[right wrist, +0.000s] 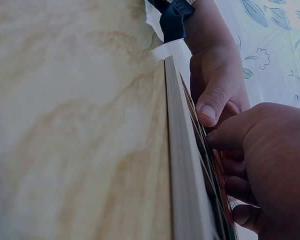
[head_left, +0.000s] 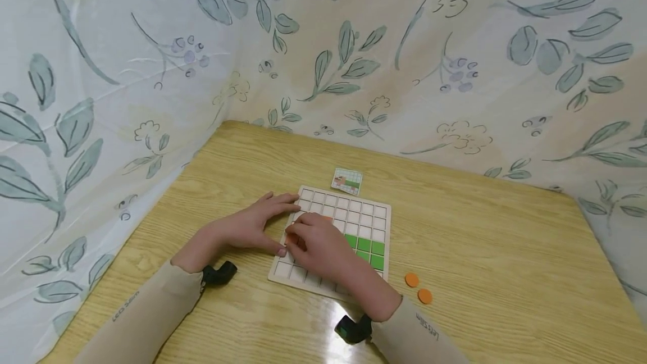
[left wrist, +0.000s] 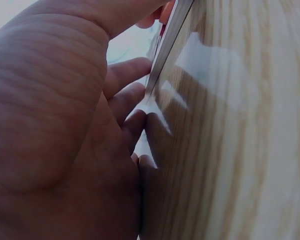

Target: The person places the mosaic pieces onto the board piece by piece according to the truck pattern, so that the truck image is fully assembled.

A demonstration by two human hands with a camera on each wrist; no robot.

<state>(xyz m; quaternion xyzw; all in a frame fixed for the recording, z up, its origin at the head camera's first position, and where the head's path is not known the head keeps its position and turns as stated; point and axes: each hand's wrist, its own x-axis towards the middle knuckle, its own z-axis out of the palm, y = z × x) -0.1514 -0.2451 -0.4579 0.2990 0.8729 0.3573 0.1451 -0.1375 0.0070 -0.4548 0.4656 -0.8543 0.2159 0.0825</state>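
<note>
My left hand (head_left: 247, 228) rests at the left side of a white gridded board (head_left: 366, 209), thumb and fingers spread along its edge. Over the board's left part, my right hand (head_left: 323, 246) has its fingers curled down, with thumb and fingertips around an orange piece (head_left: 291, 239). That orange piece (left wrist: 166, 12) also shows beside a fingertip in the left wrist view. Another orange tile (head_left: 327, 219) lies just beyond the knuckles. Green tiles (head_left: 370, 245) fill several squares on the right. The right hand and forearm hide the board's middle and part of its near edge.
A small picture card (head_left: 347, 180) with a coloured grid pattern lies past the board's far edge. Two orange discs (head_left: 418, 288) lie on the wooden table (head_left: 505, 251) to the right. Floral cloth (head_left: 313, 44) hangs behind and at the sides.
</note>
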